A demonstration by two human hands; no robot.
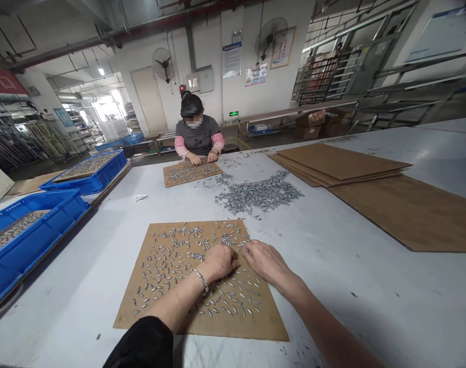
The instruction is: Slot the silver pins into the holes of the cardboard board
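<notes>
A brown cardboard sheet (140,306) lies in front of me on the white table (351,286), covered with several small silvery metal pieces (167,258) spread flat. My left hand (218,262), a bracelet on its wrist, rests on the sheet with fingers curled down onto the pieces. My right hand (264,258) lies beside it at the sheet's right edge, fingers bent and pressed on the pieces. What the fingertips hold is hidden. A loose heap of the same metal pieces (258,194) sits on the table beyond the sheet.
A co-worker (196,134) sits across the table with both hands on another sheet of pieces (190,173). Two blue crates (29,237) (90,171) holding filled sheets stand at the left. Stacked bare cardboard sheets (340,162) and one large sheet (417,214) lie at the right.
</notes>
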